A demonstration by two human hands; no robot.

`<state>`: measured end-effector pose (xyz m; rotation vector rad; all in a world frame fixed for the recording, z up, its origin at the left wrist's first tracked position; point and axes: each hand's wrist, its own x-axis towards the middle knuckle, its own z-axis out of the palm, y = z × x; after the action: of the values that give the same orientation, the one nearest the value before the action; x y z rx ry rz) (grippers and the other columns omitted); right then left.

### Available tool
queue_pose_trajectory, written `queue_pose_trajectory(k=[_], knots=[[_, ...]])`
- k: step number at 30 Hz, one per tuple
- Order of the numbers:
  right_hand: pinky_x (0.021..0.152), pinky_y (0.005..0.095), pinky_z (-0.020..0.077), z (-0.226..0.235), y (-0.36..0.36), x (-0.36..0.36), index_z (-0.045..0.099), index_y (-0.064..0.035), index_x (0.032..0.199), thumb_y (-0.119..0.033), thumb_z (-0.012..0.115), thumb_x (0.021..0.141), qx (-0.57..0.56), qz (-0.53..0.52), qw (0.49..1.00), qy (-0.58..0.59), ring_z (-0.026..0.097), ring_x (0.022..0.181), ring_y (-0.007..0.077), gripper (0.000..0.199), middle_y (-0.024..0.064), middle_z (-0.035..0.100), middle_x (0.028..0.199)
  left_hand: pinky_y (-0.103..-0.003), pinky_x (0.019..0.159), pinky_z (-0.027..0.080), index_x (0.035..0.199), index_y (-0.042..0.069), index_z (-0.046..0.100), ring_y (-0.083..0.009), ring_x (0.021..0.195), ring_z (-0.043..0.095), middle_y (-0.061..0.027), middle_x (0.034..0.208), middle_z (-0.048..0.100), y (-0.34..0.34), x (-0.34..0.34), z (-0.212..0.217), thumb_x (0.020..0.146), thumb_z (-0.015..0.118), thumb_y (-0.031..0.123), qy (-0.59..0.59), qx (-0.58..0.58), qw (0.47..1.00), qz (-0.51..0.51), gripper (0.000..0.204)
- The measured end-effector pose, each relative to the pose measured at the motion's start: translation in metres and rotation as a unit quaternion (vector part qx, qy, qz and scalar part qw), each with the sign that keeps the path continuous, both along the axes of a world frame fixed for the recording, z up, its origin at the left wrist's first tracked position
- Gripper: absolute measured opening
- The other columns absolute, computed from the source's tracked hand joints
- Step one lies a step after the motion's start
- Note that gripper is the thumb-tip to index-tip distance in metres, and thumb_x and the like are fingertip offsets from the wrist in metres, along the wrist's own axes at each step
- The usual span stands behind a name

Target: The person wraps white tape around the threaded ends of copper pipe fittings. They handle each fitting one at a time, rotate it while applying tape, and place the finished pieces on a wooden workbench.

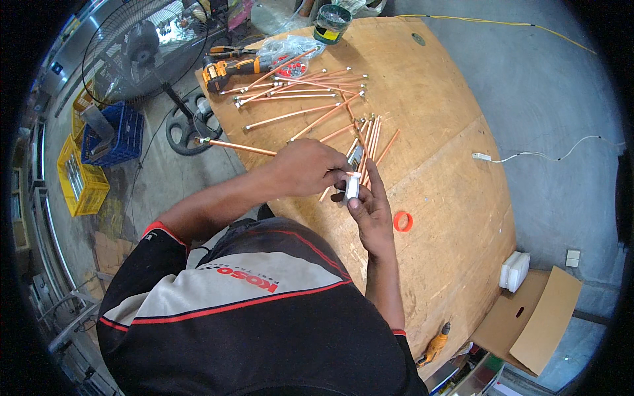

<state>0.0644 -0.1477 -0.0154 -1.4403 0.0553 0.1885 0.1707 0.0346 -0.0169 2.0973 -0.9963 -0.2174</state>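
My left hand [302,166] is closed around a copper tube [244,148], which sticks out to the left and carries a metal fitting at its far end. The tube's other end lies within my fingers, close to my right hand [374,216]. Between the thumb and fingers of that right hand is a small white roll of thread seal tape [352,187]. Both hands meet above the wooden table, just short of a bundle of copper tubes [374,142]. An orange plastic ring [403,221] lies right of my right hand.
More copper tubes with fittings [290,117] are spread beyond my hands. An orange-black power tool [216,74], a plastic bag [290,49] and a dark tub [331,25] stand farther back. A drill [434,344] lies at the near right edge; a fan [142,43] stands left.
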Motion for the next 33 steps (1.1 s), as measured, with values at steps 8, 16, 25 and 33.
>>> queue_pose_trajectory(k=[8,16,25,33], knots=[[0.096,0.0425,0.0489,0.009,-0.001,0.003,0.013,-0.0055,0.156,-0.033,0.075,0.085,0.074,-0.023,0.997,-0.008,0.066,0.104,0.0291,0.098,0.0222,0.066,0.115,-0.048,0.07,0.052,0.084,0.01,0.068,-0.0352,0.079,0.067,-0.0136,0.081,0.068,-0.006,-0.002,-0.003,0.086,0.058,0.025,-0.054,0.021,0.998,0.023,0.018],[0.094,0.0417,0.0505,0.013,-0.002,0.008,0.015,-0.0047,0.155,-0.03,0.073,0.088,0.146,-0.055,0.987,-0.022,0.067,0.101,0.0276,0.093,0.0206,0.066,0.113,-0.05,0.069,0.052,0.089,0.011,0.07,-0.0372,0.076,0.067,-0.0155,0.078,0.068,-0.002,0.001,0.002,0.083,0.06,0.024,-0.042,0.129,0.991,-0.022,0.018],[0.089,0.0405,0.0531,-0.004,-0.007,0.023,0.018,-0.0072,0.154,-0.037,0.068,0.091,0.133,-0.076,0.987,-0.038,0.069,0.096,0.0272,0.086,0.0251,0.064,0.117,-0.05,0.07,0.051,0.092,0.011,0.071,-0.0372,0.074,0.066,-0.015,0.076,0.068,0.002,-0.004,0.007,0.084,0.062,0.026,-0.028,0.069,0.99,-0.117,0.02],[0.096,0.0389,0.047,-0.02,-0.005,0.018,0.016,-0.0032,0.155,-0.05,0.056,0.095,0.05,-0.06,0.996,-0.05,0.065,0.105,0.0276,0.085,0.0242,0.06,0.124,-0.044,0.067,0.051,0.095,0.013,0.073,-0.0319,0.073,0.067,-0.0121,0.077,0.069,0.012,0.0,0.024,0.085,0.066,0.028,0.111,0.007,0.992,-0.067,0.019]])
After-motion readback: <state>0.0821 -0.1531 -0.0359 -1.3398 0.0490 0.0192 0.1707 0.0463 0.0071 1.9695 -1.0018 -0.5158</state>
